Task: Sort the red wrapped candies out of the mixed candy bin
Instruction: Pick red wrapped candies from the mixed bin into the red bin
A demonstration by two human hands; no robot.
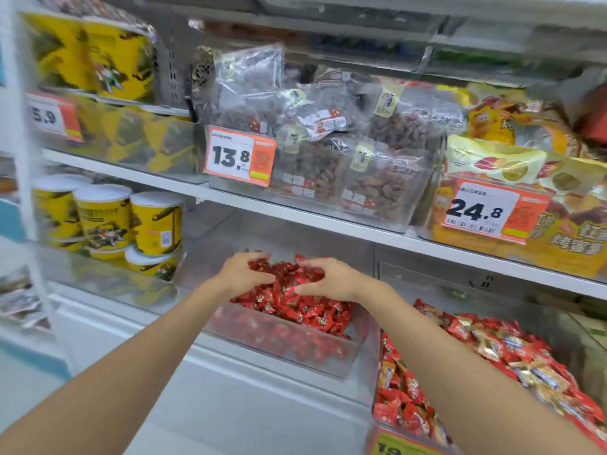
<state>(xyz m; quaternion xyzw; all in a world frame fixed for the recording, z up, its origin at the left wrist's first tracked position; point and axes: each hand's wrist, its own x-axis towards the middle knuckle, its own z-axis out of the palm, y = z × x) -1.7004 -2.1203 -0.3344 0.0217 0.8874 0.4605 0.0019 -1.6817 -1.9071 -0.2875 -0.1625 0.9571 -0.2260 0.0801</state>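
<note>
A clear plastic bin (pixel 341 359) on the lower shelf is heaped with red wrapped candies (pixel 295 310). Both my hands are in the heap's far part. My left hand (pixel 244 274) has its fingers curled down into the red candies. My right hand (pixel 328 279) does the same from the right, its fingers bent around a clump of them. To the right stands the mixed candy bin (pixel 492 359), holding red, gold and blue-striped wrapped sweets.
Yellow cans (pixel 131 224) are stacked left of the red bin behind a clear panel. The shelf above (pixel 295 221) overhangs the bins, with bagged snacks (pixel 345 165) and orange price tags (pixel 239 156). A white counter front (pixel 230 405) lies below.
</note>
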